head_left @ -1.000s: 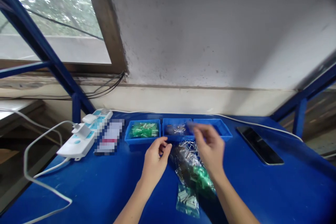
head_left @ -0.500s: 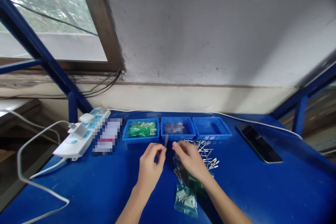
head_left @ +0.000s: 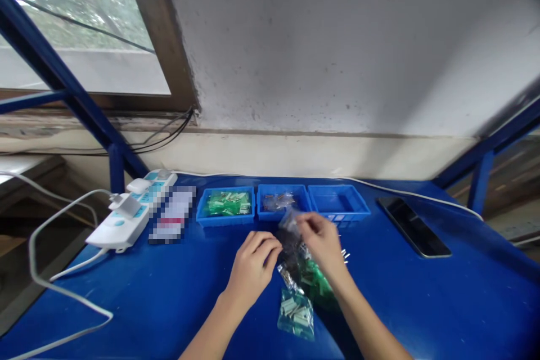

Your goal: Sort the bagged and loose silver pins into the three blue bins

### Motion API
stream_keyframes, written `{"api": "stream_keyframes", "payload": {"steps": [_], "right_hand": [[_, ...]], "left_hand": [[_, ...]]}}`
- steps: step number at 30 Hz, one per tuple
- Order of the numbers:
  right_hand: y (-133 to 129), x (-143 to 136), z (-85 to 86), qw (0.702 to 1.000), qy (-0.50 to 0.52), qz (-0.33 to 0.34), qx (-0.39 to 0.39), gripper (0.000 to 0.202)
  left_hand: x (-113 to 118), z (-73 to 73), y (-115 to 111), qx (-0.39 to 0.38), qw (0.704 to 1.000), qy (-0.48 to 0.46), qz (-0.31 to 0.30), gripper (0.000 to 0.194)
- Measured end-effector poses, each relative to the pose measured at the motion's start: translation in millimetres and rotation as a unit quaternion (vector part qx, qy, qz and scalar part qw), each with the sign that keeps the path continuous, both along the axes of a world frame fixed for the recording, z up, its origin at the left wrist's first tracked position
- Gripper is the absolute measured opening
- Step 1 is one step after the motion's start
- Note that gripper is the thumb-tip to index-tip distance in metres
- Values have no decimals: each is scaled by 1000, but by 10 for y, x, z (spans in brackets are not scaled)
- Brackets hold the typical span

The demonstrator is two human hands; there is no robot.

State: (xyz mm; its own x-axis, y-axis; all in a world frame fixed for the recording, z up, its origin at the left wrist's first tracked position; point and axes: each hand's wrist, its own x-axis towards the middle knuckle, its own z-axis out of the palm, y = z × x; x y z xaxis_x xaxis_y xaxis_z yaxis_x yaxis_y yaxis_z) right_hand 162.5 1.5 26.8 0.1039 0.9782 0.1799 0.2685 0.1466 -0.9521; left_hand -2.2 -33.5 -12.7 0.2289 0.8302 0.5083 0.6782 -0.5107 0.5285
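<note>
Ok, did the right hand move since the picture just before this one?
Yes. Judged against the middle blue tray, the right hand has shifted to the right.

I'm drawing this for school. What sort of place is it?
Probably a workshop or some work corner: there's a blue table, three blue trays, two holding small bagged parts, and a white power strip.

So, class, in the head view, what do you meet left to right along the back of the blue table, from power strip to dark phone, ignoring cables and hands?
Power strip, pixelated item, left tray, middle tray, right tray, dark phone.
</note>
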Motion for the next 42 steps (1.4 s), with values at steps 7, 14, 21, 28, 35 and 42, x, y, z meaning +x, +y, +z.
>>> {"api": "stream_keyframes", "payload": {"steps": [7,14,21,28,35,42], "right_hand": [[178,442,538,792,-70,-378,474,13],[266,172,-14,912,-339,-13,231,17],[57,-60,-129,989,-78,117,-48,37],[113,-59,-75,996,45,58,-42,27],[196,333,246,853,-44,-322,409,18],[192,78,-73,954,-256,-3,158,22]], "left_hand": [[145,29,68,-191,966,111,132,26],[253,5,265,-220,960,96,146,11],[60,-12,175,-47,988,-115,91,10],[85,-37,154,-38,996,-51,69,14],[230,-88,228,-141,971,118,154,24],[183,-71,252,-169,973,77,137,13]]}}
